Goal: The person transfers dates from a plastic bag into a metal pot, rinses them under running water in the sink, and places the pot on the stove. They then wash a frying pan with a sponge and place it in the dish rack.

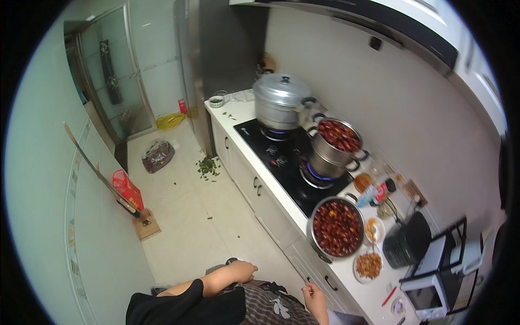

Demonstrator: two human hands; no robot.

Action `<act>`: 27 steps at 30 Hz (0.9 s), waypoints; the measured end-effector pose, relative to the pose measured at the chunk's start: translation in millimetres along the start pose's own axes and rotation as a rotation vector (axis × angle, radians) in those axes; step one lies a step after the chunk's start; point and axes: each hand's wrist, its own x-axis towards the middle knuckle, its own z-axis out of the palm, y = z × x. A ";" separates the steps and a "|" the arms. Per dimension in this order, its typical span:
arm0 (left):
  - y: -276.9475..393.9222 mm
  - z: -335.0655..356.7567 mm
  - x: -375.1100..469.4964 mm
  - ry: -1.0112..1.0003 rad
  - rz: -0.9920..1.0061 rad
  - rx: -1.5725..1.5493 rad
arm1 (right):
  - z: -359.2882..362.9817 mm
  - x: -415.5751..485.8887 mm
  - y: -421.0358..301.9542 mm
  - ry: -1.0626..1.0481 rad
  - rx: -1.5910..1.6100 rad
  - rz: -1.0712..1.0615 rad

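Note:
My left hand (243, 271) is held in front of my body over a brown checked apron (280, 302). Its fingers are mostly turned from view, and I see nothing in it. Beside the lower cabinets (298, 260), my right hand (315, 298) hangs with curled fingers and no visible object. The wide metal pot (315, 239) nearest me stands at the counter's front edge, full of glossy dark red food pieces (338, 229). On the hob (276, 156), a lit burner heats a stacked steel steamer (329, 160) holding similar red pieces. A lidded aluminium steamer (280, 101) sits over the other flame.
A plate of browned bits (368, 266), a small bowl (375, 229), bottles (382, 191), a black bin-like container (406, 239) and a microwave (424, 298) crowd the counter. Green leaves (207, 167), a bag (158, 156) and a red bag (128, 191) lie on the floor.

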 end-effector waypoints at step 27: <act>-421.9 -314.7 67.1 0.445 -0.341 -0.182 | 234.5 494.1 -260.1 -0.369 -0.253 -0.340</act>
